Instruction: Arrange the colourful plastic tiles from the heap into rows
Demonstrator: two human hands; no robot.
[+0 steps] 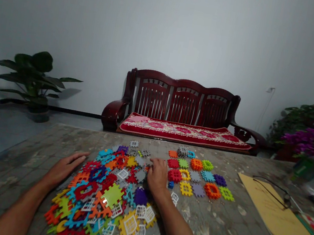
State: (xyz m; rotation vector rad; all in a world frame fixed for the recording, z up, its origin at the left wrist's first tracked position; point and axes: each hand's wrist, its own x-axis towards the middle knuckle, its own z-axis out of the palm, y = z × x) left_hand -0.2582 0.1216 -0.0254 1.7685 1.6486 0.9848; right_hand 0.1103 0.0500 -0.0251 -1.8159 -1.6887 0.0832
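A heaped pile of colourful interlocking plastic building tiles (114,195) lies on the table in front of me, mixed with white window-lattice pieces (130,224). My left hand (66,167) rests on the tabletop at the pile's left side, fingers stretched out and holding nothing. At the pile's right edge is my right hand (158,175), back upward, fingers pointing away and slightly apart. Close to its fingertips lies a grey tile (140,175); whether they touch is unclear. Just right of this hand sits a small blue piece (171,185).
Right of my right hand, tiles are laid out in rough rows, including a yellow tile (186,189) and an orange ring-shaped one (212,191). A yellow envelope (275,217) with a dark cable (276,187) lies farther right. Beyond the table stands a wooden bench (185,102).
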